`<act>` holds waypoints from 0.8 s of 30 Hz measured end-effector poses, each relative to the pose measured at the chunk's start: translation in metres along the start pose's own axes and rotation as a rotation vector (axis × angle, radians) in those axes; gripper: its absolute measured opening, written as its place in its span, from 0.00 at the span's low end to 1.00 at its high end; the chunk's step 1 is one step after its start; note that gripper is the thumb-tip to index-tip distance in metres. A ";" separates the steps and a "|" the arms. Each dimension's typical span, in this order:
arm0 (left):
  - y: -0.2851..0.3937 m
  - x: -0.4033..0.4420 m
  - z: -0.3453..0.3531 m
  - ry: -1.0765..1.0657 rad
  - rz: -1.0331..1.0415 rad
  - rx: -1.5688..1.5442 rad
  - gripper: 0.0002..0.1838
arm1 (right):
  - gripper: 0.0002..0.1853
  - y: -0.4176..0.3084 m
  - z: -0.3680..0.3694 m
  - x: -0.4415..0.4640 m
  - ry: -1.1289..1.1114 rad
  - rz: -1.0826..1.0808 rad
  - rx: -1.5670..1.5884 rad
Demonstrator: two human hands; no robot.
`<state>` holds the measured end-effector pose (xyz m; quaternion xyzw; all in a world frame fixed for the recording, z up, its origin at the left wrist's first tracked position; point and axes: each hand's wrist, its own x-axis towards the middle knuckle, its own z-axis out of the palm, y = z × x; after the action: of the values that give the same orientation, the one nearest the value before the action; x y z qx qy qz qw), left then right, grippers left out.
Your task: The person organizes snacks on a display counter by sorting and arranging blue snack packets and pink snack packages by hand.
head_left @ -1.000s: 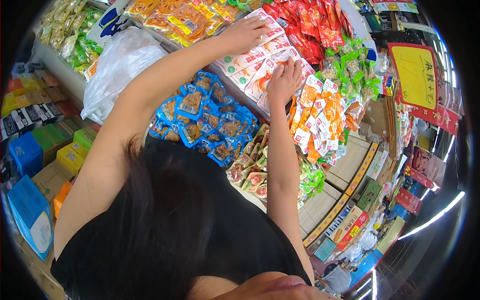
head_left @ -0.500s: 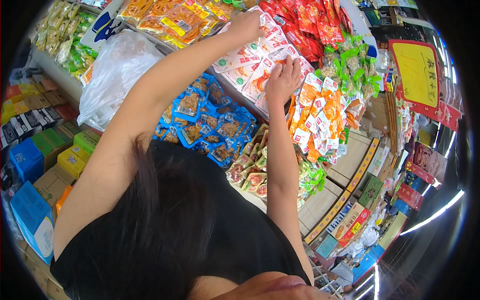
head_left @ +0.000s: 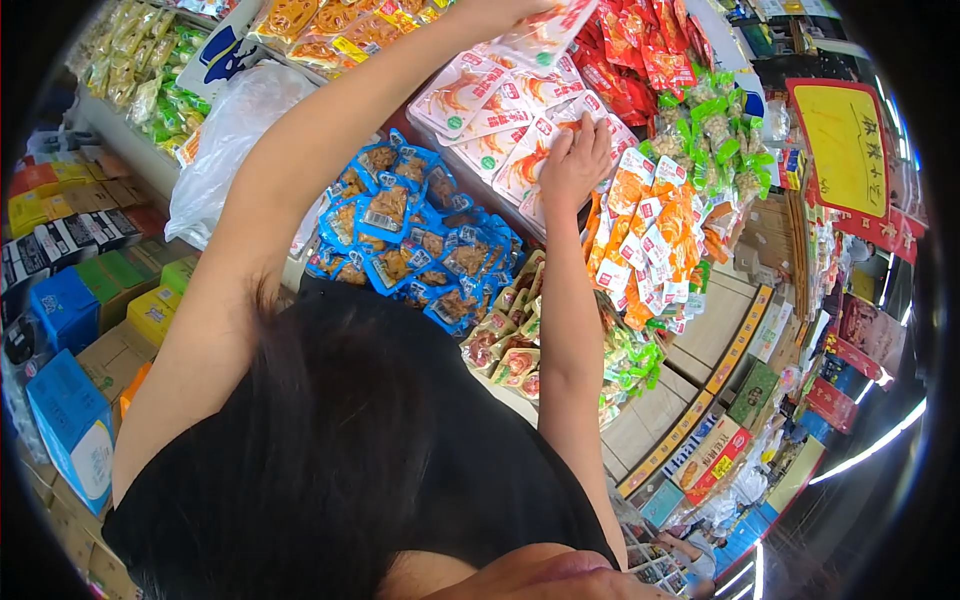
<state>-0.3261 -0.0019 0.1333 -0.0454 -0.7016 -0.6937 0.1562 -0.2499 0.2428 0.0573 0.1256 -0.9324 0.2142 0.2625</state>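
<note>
At the top edge, partly cut off by the frame, my left hand (head_left: pixel 500 12) is closed on a white snack packet (head_left: pixel 545 40) with red print. That packet is raised over a pile of similar white packets (head_left: pixel 470 95). My right hand (head_left: pixel 577 165) rests on the right part of this pile, fingers apart and palm down, gripping nothing that I can see. Blue-edged snack packets (head_left: pixel 410 235) lie in a heap nearer my body. Orange-and-white packets (head_left: pixel 645 235) are just to the right of my right hand.
Red packets (head_left: pixel 640 45) and green-topped bags (head_left: pixel 715 130) lie beyond my right hand. On the left are a white plastic bag (head_left: pixel 235 140) and orange packets (head_left: pixel 340 25). Stacked cartons (head_left: pixel 70 310) stand lower left. A yellow price sign (head_left: pixel 840 145) hangs at right.
My left hand has moved up, lifting a white packet off the pile. My right hand stays on the packets. The view has shifted slightly.
</note>
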 end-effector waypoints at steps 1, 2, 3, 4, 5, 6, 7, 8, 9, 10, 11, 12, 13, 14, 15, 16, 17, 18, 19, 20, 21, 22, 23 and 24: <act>0.000 -0.010 -0.008 -0.040 -0.158 0.064 0.10 | 0.22 0.000 0.001 0.000 0.003 -0.006 0.003; -0.003 -0.019 -0.016 -0.080 -0.315 0.129 0.11 | 0.22 -0.001 0.000 0.000 0.004 -0.002 0.008; -0.008 -0.034 -0.022 -0.080 -0.315 0.134 0.11 | 0.22 -0.001 -0.001 0.000 -0.002 0.002 0.007; -0.019 -0.052 -0.026 -0.127 -0.285 0.152 0.17 | 0.22 -0.002 -0.002 0.000 -0.008 0.005 0.005; -0.016 -0.065 -0.028 -0.175 -0.255 0.169 0.22 | 0.22 -0.002 -0.001 0.000 -0.006 0.005 0.007; -0.014 -0.076 -0.030 -0.175 -0.254 0.169 0.22 | 0.22 -0.001 0.000 0.000 -0.008 0.010 0.007; -0.004 -0.089 -0.029 -0.160 -0.298 0.337 0.21 | 0.22 0.000 0.000 0.000 -0.010 0.013 0.006; 0.003 -0.095 -0.030 -0.141 -0.341 0.504 0.21 | 0.22 0.000 -0.001 0.000 -0.009 0.009 0.006; -0.006 -0.099 -0.029 -0.135 -0.340 0.503 0.21 | 0.22 0.000 -0.001 0.000 -0.007 0.003 -0.007; -0.023 -0.105 -0.027 -0.086 -0.314 0.486 0.22 | 0.22 0.000 -0.001 0.000 -0.004 -0.004 -0.020; -0.030 -0.110 -0.025 -0.039 -0.287 0.470 0.24 | 0.22 0.000 -0.001 0.000 -0.004 -0.009 -0.018; -0.038 -0.112 -0.023 -0.034 -0.285 0.470 0.24 | 0.22 0.000 -0.001 0.000 -0.008 -0.007 -0.018; -0.035 -0.116 -0.020 0.033 -0.190 0.583 0.27 | 0.22 0.000 -0.001 0.000 -0.012 -0.003 -0.019; -0.032 -0.118 -0.016 0.099 -0.095 0.693 0.31 | 0.22 0.001 -0.002 0.000 -0.011 -0.006 -0.019; -0.029 -0.120 -0.014 0.101 -0.093 0.693 0.31 | 0.22 0.001 -0.002 0.000 -0.023 0.004 0.003; -0.020 -0.121 -0.013 0.041 -0.118 0.742 0.33 | 0.23 0.001 -0.002 0.000 -0.034 0.015 0.026; -0.012 -0.123 -0.011 -0.020 -0.143 0.792 0.36 | 0.23 0.001 -0.001 0.000 -0.033 0.014 0.027; -0.006 -0.126 -0.009 -0.020 -0.141 0.794 0.36 | 0.22 0.001 -0.001 0.000 -0.023 0.005 0.027; -0.002 -0.129 -0.007 -0.045 -0.159 0.823 0.37 | 0.22 0.001 -0.001 0.000 -0.013 -0.004 0.025; 0.000 -0.130 -0.005 -0.072 -0.176 0.852 0.38 | 0.22 0.001 -0.002 0.000 -0.011 -0.002 0.026; 0.000 -0.129 -0.004 -0.074 -0.173 0.853 0.38 | 0.22 0.001 -0.002 0.000 -0.012 -0.004 0.028; -0.001 -0.130 -0.002 -0.094 -0.170 0.880 0.39 | 0.22 0.001 -0.002 0.000 -0.012 -0.006 0.030; -0.002 -0.130 0.000 -0.114 -0.168 0.906 0.41 | 0.22 0.001 -0.002 -0.001 -0.011 -0.005 0.029; -0.003 -0.131 0.002 -0.115 -0.167 0.906 0.41 | 0.22 0.000 -0.002 0.000 -0.010 0.000 0.027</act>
<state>-0.2033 0.0197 0.0936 0.0457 -0.9428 -0.3237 0.0648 -0.2487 0.2440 0.0585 0.1304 -0.9307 0.2262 0.2561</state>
